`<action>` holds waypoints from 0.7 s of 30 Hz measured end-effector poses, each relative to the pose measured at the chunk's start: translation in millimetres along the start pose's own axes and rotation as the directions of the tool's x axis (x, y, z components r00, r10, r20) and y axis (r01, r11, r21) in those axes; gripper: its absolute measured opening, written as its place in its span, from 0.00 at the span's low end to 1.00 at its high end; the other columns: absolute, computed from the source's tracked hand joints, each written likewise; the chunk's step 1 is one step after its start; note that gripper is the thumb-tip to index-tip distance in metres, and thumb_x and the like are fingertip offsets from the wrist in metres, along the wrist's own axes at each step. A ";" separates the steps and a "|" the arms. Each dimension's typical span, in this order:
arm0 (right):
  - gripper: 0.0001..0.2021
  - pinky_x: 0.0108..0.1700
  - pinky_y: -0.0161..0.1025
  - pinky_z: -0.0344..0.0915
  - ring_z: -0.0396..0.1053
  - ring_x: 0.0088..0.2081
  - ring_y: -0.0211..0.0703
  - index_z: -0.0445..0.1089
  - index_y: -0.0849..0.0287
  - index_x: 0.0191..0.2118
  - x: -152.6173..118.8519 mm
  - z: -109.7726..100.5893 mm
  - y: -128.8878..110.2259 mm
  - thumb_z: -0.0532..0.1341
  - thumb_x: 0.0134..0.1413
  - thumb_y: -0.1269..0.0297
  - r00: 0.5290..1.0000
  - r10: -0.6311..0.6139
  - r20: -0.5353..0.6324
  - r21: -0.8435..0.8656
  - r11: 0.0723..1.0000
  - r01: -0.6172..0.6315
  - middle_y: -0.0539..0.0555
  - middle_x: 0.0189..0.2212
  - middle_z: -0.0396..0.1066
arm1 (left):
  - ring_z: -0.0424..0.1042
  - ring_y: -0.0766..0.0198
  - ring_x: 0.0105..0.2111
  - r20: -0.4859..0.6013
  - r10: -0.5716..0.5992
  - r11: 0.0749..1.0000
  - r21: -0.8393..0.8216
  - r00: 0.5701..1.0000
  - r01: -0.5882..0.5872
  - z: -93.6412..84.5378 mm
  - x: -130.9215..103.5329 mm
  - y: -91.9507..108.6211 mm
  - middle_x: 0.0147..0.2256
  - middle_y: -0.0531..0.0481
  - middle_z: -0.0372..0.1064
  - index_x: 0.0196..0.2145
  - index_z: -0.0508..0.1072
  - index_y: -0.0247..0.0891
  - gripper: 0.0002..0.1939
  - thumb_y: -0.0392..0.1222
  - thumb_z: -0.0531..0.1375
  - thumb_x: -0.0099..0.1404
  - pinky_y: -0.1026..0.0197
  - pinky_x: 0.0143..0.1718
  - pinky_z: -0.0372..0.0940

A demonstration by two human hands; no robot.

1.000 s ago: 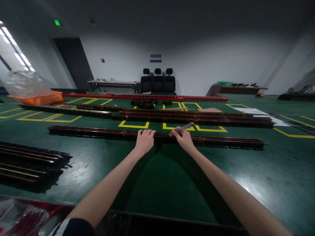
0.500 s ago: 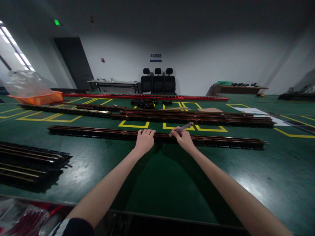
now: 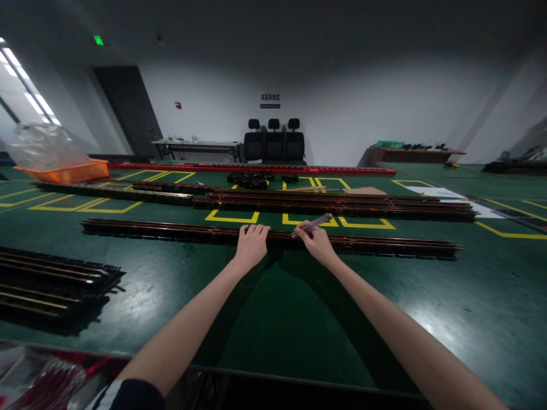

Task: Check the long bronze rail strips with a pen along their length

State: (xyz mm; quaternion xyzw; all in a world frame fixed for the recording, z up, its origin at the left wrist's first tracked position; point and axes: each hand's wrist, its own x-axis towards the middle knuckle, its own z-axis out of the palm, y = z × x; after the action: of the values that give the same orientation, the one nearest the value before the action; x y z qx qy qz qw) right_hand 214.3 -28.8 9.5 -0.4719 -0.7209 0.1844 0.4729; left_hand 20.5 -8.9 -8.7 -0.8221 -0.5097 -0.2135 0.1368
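Note:
A long dark strip assembly with coppery rods (image 3: 384, 245) lies left to right across the green table (image 3: 290, 319). My left hand (image 3: 252, 244) rests on its middle, fingers bent over the far edge and pressed together. Just to the right, my right hand (image 3: 315, 242) pinches a pen-like tool (image 3: 318, 221), its tip down at the strip and its back end pointing up to the right. The exact contact of the tip is too small to tell.
More long strips (image 3: 342, 204) lie beyond, with black parts (image 3: 250, 179) behind them. Short strips (image 3: 47, 285) are at the near left. An orange tray (image 3: 72, 171) holding clear plastic stands at the far left. White paper (image 3: 444, 193) lies at the right.
My right hand and the pen-like tool have shifted slightly left. The strip under my hands has also slid a little to the left. My left hand looks unchanged.

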 end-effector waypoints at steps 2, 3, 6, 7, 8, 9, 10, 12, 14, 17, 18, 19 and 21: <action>0.06 0.42 0.43 0.66 0.73 0.34 0.45 0.66 0.58 0.30 0.2 2.3 -0.3 0.55 0.57 0.66 1.000 -0.010 0.004 0.007 1.000 0.010 0.54 0.28 0.75 | 0.66 0.54 0.49 0.002 -0.002 1.000 0.006 1.000 0.002 -1.2 0.1 -0.1 0.47 0.43 0.70 0.48 0.69 0.36 0.21 0.28 0.47 0.61 0.47 0.53 0.53; 0.06 0.42 0.43 0.66 0.73 0.34 0.46 0.66 0.58 0.30 0.2 3.4 -0.4 0.55 0.57 0.66 1.000 -0.014 0.002 0.009 1.000 0.014 0.54 0.27 0.75 | 0.66 0.55 0.49 0.005 0.001 1.000 0.002 1.000 -0.001 -1.8 0.2 -0.6 0.48 0.43 0.70 0.48 0.69 0.36 0.21 0.27 0.47 0.60 0.48 0.53 0.53; 0.06 0.42 0.44 0.66 0.73 0.34 0.46 0.66 0.58 0.30 -0.1 5.0 -0.9 0.56 0.56 0.66 1.000 -0.024 0.001 0.014 1.000 0.024 0.53 0.27 0.74 | 0.66 0.57 0.49 0.027 0.020 0.999 -0.032 0.999 -0.019 -3.1 1.0 -3.3 0.48 0.44 0.70 0.49 0.69 0.36 0.22 0.27 0.46 0.60 0.50 0.53 0.55; 0.06 0.42 0.44 0.66 0.73 0.34 0.46 0.66 0.58 0.30 -0.3 5.0 -1.2 0.56 0.56 0.66 1.000 -0.025 0.000 0.016 1.000 0.025 0.53 0.27 0.74 | 0.66 0.57 0.49 0.036 0.024 0.999 -0.045 0.999 -0.023 -3.5 1.3 -4.4 0.48 0.44 0.70 0.49 0.68 0.36 0.22 0.27 0.46 0.60 0.51 0.53 0.55; 0.06 0.41 0.44 0.66 0.73 0.34 0.45 0.66 0.58 0.30 -0.5 4.8 -1.5 0.55 0.56 0.66 1.000 -0.024 0.001 0.017 1.000 0.024 0.53 0.27 0.74 | 0.66 0.57 0.49 0.044 0.027 0.998 -0.055 0.999 -0.024 -4.0 1.5 -5.4 0.48 0.44 0.70 0.49 0.68 0.36 0.22 0.28 0.46 0.60 0.51 0.52 0.55; 0.06 0.41 0.44 0.66 0.73 0.34 0.45 0.66 0.58 0.30 -0.6 4.4 -1.9 0.55 0.56 0.66 1.000 -0.023 0.003 0.017 1.000 0.023 0.53 0.27 0.74 | 0.67 0.57 0.49 0.053 0.028 0.998 -0.064 0.998 -0.024 -4.6 1.7 -6.2 0.48 0.44 0.70 0.49 0.68 0.36 0.21 0.28 0.46 0.61 0.51 0.52 0.56; 0.06 0.41 0.44 0.66 0.73 0.34 0.45 0.66 0.58 0.30 -0.8 4.0 -2.3 0.56 0.56 0.66 1.000 -0.021 0.004 0.017 1.000 0.020 0.53 0.27 0.74 | 0.67 0.57 0.48 0.060 0.027 0.997 -0.073 0.998 -0.023 -5.2 1.8 -6.8 0.47 0.44 0.70 0.49 0.68 0.36 0.21 0.30 0.46 0.61 0.51 0.52 0.56; 0.05 0.41 0.43 0.66 0.73 0.34 0.45 0.66 0.58 0.31 -0.9 3.3 -3.0 0.56 0.56 0.66 1.000 -0.015 0.009 0.017 1.000 0.015 0.53 0.28 0.74 | 0.67 0.56 0.47 0.073 0.028 0.996 -0.089 0.997 -0.021 -6.6 1.8 -7.1 0.47 0.43 0.70 0.48 0.68 0.35 0.19 0.33 0.47 0.62 0.50 0.52 0.56; 0.05 0.41 0.43 0.66 0.73 0.34 0.45 0.66 0.58 0.31 -1.0 3.0 -3.4 0.56 0.56 0.66 1.000 -0.014 0.011 0.017 1.000 0.013 0.54 0.28 0.74 | 0.67 0.56 0.46 0.077 0.033 0.994 -0.102 0.997 -0.025 -7.6 1.6 -6.8 0.46 0.42 0.70 0.47 0.68 0.34 0.18 0.38 0.48 0.63 0.50 0.51 0.56; 0.05 0.41 0.43 0.66 0.73 0.34 0.45 0.66 0.59 0.30 -1.0 3.0 -3.8 0.55 0.56 0.66 1.000 -0.014 0.008 0.008 1.000 0.014 0.54 0.28 0.74 | 0.67 0.55 0.45 0.063 0.037 0.994 -0.103 0.997 -0.030 -7.5 1.4 -6.1 0.45 0.42 0.70 0.46 0.68 0.35 0.18 0.45 0.49 0.64 0.50 0.50 0.56; 0.05 0.41 0.43 0.66 0.73 0.34 0.45 0.66 0.59 0.30 -1.1 2.9 -4.0 0.55 0.56 0.66 1.000 -0.013 0.009 0.006 1.000 0.013 0.54 0.28 0.74 | 0.67 0.55 0.45 0.057 0.037 0.995 -0.096 0.998 -0.031 -7.0 1.4 -5.9 0.45 0.42 0.70 0.46 0.68 0.35 0.19 0.47 0.49 0.64 0.50 0.50 0.56; 0.05 0.41 0.43 0.66 0.73 0.34 0.45 0.66 0.59 0.31 -1.1 2.9 -4.3 0.56 0.56 0.66 1.000 -0.011 0.012 0.005 1.000 0.011 0.54 0.28 0.74 | 0.67 0.54 0.45 0.051 0.035 0.996 -0.085 0.998 -0.031 -6.5 1.5 -5.7 0.45 0.42 0.70 0.46 0.68 0.36 0.19 0.50 0.49 0.64 0.50 0.49 0.56; 0.06 0.41 0.43 0.66 0.73 0.34 0.45 0.66 0.59 0.31 -1.1 2.6 -4.9 0.55 0.56 0.66 1.000 -0.008 0.019 0.002 1.000 0.008 0.54 0.28 0.74 | 0.67 0.53 0.44 0.043 0.035 0.998 -0.061 0.998 -0.032 -5.3 1.8 -5.4 0.44 0.42 0.70 0.46 0.68 0.36 0.21 0.53 0.48 0.64 0.50 0.48 0.56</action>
State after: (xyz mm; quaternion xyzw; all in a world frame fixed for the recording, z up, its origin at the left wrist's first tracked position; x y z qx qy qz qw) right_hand 209.7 -31.6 11.2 -0.4668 -0.7270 0.1879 0.4672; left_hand 15.2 -7.4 -3.2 -0.8388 -0.4920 -0.2084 0.1044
